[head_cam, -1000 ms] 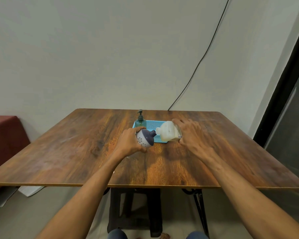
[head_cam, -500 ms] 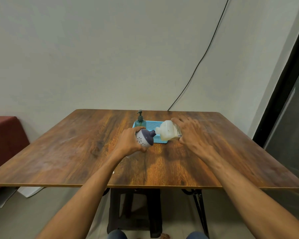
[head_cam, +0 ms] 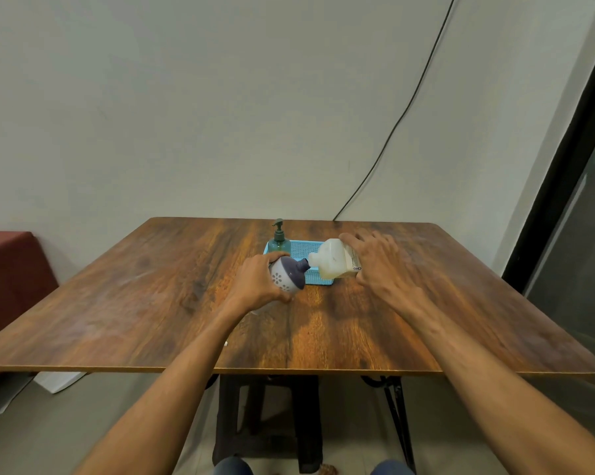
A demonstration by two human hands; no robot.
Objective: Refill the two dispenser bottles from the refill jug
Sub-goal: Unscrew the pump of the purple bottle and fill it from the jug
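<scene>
Wooden surface (head_cam: 152, 303): at the near edge of the blue tray (head_cam: 301, 248), the left grip (head_cam: 255, 286) curls round the tilted purple dispenser (head_cam: 287, 277), while the right grip (head_cam: 378, 265) clasps the tipped refill jug (head_cam: 333, 264), mouth-to-neck, apparently for pouring.

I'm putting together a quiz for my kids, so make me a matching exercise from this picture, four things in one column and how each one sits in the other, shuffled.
1. green pump bottle
2. round purple-and-white bottle
3. refill jug
4. blue tray

A. tipped sideways, held by the right hand
B. lying flat on the table
C. standing upright, untouched
D. tilted, gripped by the left hand

Pairs: 1-C, 2-D, 3-A, 4-B
</scene>
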